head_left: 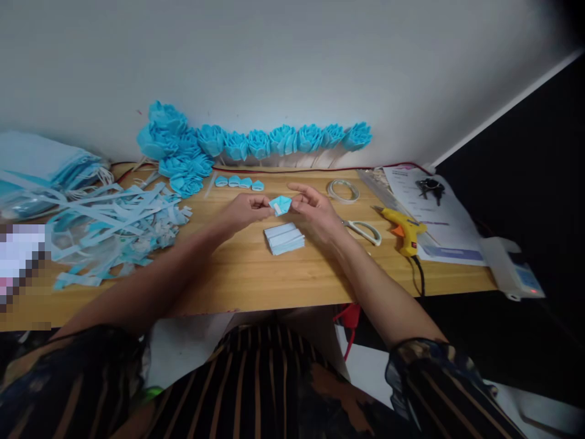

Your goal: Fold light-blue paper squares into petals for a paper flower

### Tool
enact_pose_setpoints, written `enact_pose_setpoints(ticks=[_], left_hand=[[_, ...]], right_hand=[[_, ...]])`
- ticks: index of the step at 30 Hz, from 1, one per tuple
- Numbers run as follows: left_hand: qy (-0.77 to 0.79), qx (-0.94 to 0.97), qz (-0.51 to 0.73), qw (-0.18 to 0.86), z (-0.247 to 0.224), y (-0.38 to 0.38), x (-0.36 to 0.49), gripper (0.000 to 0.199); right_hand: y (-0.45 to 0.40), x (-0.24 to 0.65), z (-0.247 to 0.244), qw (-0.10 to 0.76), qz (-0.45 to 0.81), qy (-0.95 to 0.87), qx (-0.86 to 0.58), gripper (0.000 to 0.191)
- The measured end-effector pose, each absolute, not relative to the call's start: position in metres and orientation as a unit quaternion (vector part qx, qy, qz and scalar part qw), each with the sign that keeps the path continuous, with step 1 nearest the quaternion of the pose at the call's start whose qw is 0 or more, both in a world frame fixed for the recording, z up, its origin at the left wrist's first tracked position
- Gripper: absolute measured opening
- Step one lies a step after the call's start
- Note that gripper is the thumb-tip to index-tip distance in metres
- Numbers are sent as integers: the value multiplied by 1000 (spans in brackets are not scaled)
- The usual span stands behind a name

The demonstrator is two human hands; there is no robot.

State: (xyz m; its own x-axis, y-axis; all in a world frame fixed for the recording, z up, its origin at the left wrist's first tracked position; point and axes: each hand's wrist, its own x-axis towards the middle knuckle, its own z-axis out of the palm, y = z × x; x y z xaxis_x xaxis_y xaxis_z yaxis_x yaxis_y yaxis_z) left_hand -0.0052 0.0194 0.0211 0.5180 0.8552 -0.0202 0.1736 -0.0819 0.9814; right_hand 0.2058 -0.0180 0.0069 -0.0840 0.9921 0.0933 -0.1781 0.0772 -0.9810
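A small folded piece of blue fabric (pixel 280 205) with a white patch is held up between my two hands over the middle of the table. My left hand (pixel 249 210) pinches its left edge between thumb and fingers. On the right edge, my right hand (pixel 314 206) grips it with the thumb and a finger, another finger stretched out above. Just below lies a stack of pale blue rectangles (pixel 284 238). Behind my left hand, several small folded blue pieces (pixel 240 182) sit in a row.
Blue fabric flowers (pixel 259 144) line the wall. Cut strips (pixel 123 219) are heaped at the left, near piled masks (pixel 55 164). At the right are a tape roll (pixel 342 191), scissors (pixel 363 231), a yellow glue gun (pixel 404 229), papers (pixel 439 225) and keys (pixel 431 188).
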Motion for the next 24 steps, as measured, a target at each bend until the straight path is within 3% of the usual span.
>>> enact_pose_setpoints(ticks=[10, 24], left_hand=[[389, 591, 398, 585, 14, 6, 0, 24], [396, 620, 365, 570, 18, 6, -3, 22]], right_hand=[[-26, 197, 7, 492, 529, -531, -443, 26], [-29, 197, 4, 461, 457, -592, -477, 27]])
